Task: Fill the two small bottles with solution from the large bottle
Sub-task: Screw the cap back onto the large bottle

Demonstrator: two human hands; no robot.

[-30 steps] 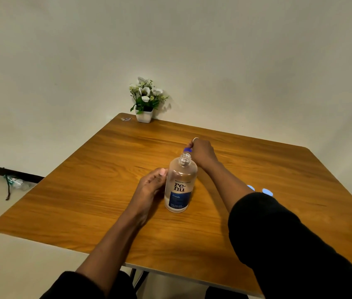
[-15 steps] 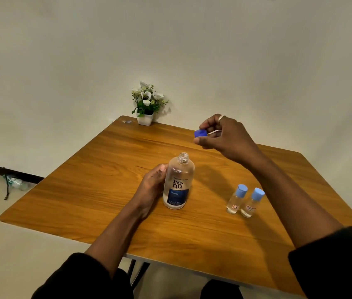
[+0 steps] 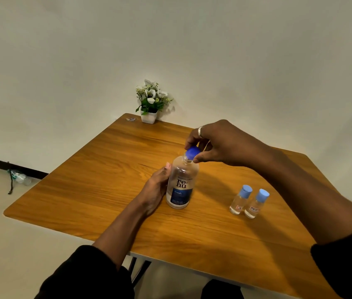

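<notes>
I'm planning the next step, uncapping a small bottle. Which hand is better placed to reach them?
The right hand. The two small bottles stand on its side of the table; it need only set down the blue cap. The left hand is steadying the large bottle.

The near edge of the tabletop [image 3: 110,203] lies bare between the two forearms, and so does its whole left half, open for a pass from the left side. At mid-table the large bottle [image 3: 181,184] stands upright, its left flank blocked by the left hand [image 3: 156,188], whose grip wraps it, and its mouth covered by the right hand [image 3: 220,143] pinching the blue cap [image 3: 193,152] there. The right forearm spans above the two small bottles [image 3: 247,200], which stand side by side, nearly touching, well apart from the large bottle with bare wood between. A flower pot [image 3: 149,116] occupies the far corner.
</notes>
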